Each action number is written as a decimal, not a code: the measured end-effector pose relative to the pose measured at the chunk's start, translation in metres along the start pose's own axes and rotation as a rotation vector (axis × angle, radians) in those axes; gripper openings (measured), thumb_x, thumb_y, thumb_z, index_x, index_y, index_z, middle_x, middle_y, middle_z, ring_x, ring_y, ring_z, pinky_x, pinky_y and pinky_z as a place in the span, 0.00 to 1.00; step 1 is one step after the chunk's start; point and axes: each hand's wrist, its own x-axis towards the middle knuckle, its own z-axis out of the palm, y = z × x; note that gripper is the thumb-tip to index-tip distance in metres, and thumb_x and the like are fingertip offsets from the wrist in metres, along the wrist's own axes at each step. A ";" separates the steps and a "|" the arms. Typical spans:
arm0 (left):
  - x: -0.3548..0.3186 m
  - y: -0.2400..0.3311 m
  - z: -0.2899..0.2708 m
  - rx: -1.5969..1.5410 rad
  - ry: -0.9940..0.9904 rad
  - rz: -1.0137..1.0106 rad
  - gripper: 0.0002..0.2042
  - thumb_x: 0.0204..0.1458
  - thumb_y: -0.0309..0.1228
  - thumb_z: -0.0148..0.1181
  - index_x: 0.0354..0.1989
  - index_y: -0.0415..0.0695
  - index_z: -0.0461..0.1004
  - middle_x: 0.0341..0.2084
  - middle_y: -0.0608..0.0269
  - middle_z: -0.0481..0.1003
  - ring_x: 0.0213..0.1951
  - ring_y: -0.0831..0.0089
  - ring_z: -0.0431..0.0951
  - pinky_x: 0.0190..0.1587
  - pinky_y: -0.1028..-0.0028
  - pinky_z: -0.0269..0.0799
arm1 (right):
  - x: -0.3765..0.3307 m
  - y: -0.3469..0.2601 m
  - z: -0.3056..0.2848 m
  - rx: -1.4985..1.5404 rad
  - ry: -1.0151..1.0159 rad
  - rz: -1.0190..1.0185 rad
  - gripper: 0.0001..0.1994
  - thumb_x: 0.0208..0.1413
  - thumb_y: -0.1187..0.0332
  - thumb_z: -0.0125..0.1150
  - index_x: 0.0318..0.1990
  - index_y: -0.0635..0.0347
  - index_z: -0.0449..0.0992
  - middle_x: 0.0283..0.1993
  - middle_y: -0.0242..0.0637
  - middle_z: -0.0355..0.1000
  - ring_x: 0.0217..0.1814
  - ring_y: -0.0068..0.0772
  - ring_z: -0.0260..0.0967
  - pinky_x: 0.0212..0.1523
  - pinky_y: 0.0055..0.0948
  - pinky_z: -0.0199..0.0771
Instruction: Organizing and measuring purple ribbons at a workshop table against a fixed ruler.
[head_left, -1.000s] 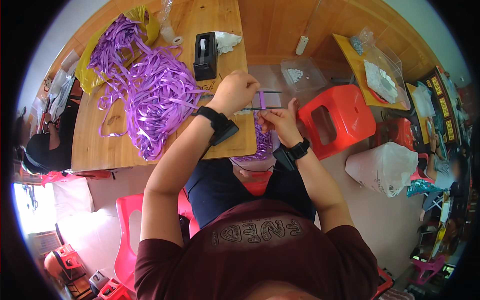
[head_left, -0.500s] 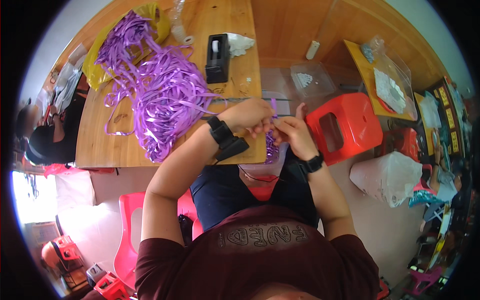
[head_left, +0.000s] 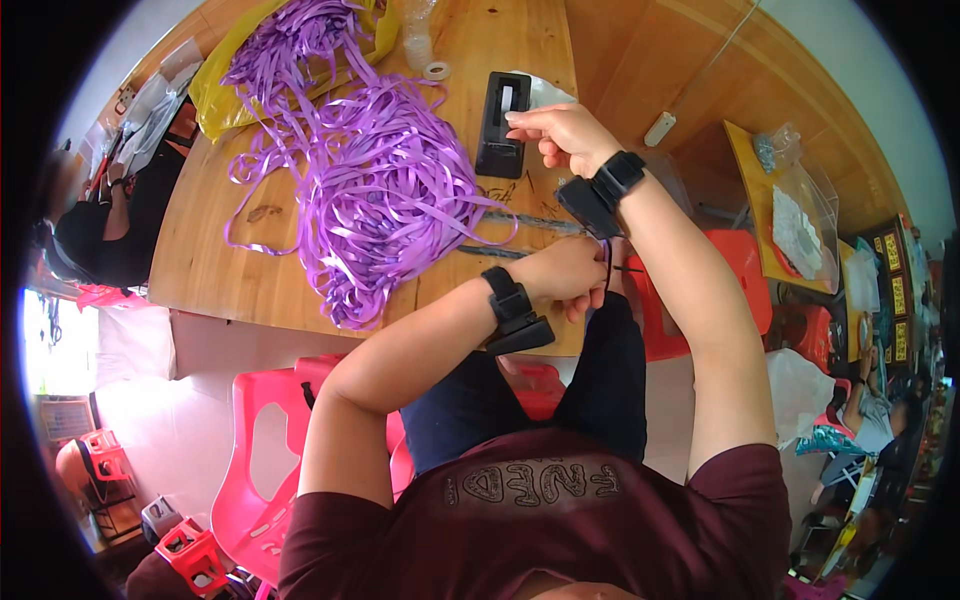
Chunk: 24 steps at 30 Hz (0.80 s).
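Observation:
A big heap of purple ribbons (head_left: 370,190) lies on the wooden table (head_left: 215,275). My left hand (head_left: 565,282) is closed at the table's near edge on a small bunch of purple ribbon (head_left: 607,262), mostly hidden by the fingers. My right hand (head_left: 562,132) reaches across to the black tape dispenser (head_left: 500,125), its fingertips pinched together at the dispenser's top. Whether a strip of tape is between them does not show. Both wrists carry black bands.
A yellow bag (head_left: 212,92) with more ribbons, a tape roll (head_left: 436,71) and a clear bottle (head_left: 418,35) sit at the table's far side. Another person (head_left: 110,225) sits at the left. Red stools (head_left: 748,290), a pink chair (head_left: 262,440) and a second table (head_left: 775,215) surround me.
My right hand has left the ribbon bunch and moved up to the tape dispenser. My left hand keeps the bunch at the table edge.

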 end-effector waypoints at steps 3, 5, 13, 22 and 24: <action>-0.007 0.007 0.000 0.006 -0.002 0.029 0.10 0.53 0.24 0.46 0.28 0.32 0.73 0.16 0.57 0.74 0.13 0.69 0.75 0.16 0.72 0.72 | 0.012 -0.002 0.006 0.028 0.022 0.112 0.11 0.54 0.64 0.70 0.37 0.63 0.79 0.34 0.38 0.79 0.16 0.15 0.58 0.16 0.21 0.59; -0.009 0.008 0.002 -0.010 0.007 0.055 0.10 0.53 0.25 0.46 0.27 0.32 0.73 0.15 0.57 0.73 0.12 0.68 0.75 0.15 0.71 0.72 | 0.012 -0.003 0.008 0.063 0.043 0.112 0.11 0.54 0.64 0.70 0.37 0.62 0.79 0.34 0.38 0.79 0.17 0.15 0.58 0.16 0.21 0.59; -0.013 0.005 0.005 -0.176 0.038 0.080 0.13 0.56 0.28 0.47 0.22 0.38 0.73 0.13 0.61 0.72 0.11 0.72 0.73 0.13 0.74 0.66 | -0.033 -0.008 0.033 0.220 -0.028 0.067 0.09 0.58 0.65 0.68 0.39 0.59 0.77 0.32 0.29 0.74 0.18 0.11 0.54 0.19 0.18 0.55; -0.003 -0.005 0.009 -0.117 0.044 0.042 0.17 0.60 0.34 0.48 0.20 0.41 0.72 0.12 0.65 0.71 0.11 0.75 0.71 0.12 0.77 0.62 | -0.027 0.035 0.027 0.034 -0.070 0.257 0.07 0.57 0.66 0.67 0.34 0.59 0.78 0.30 0.31 0.75 0.22 0.14 0.59 0.24 0.19 0.65; -0.003 -0.003 0.008 -0.087 0.019 0.009 0.16 0.60 0.34 0.48 0.22 0.40 0.73 0.13 0.63 0.72 0.12 0.75 0.72 0.12 0.76 0.63 | -0.028 0.036 0.023 -0.046 -0.042 0.412 0.07 0.57 0.66 0.67 0.33 0.59 0.78 0.29 0.28 0.74 0.21 0.14 0.60 0.24 0.19 0.65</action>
